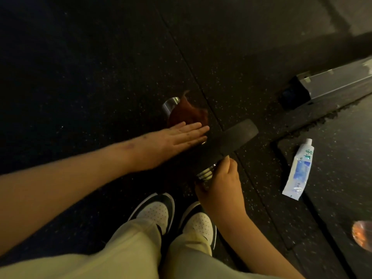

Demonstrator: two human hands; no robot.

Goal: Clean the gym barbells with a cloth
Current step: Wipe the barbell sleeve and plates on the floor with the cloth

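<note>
Rust-brown crumpled cloth [187, 114] was draped over the chrome sleeve end [170, 105] of the steel barbell [205, 173], which lay on the black speckled rubber floor [80, 77] just ahead of the person's feet. Left hand [181, 135] was flat, fingers straight, laid on the cloth's near edge beside the black round weight plate [231, 137]; not curled round anything. Right hand [219, 184] had its fingers wrapped round the bar shaft just behind the ringed chrome collar, steadying it. My read: the wipe was part-way on this sleeve only; bare chrome past the cloth looked shiny, but it was too dim to call it clean. Plate, collar and shaft looked untouched, and the far end was out of view. White and blue squeeze tube [298, 172] lay to the right, well apart, not in use. Most of the job seemed left
</note>
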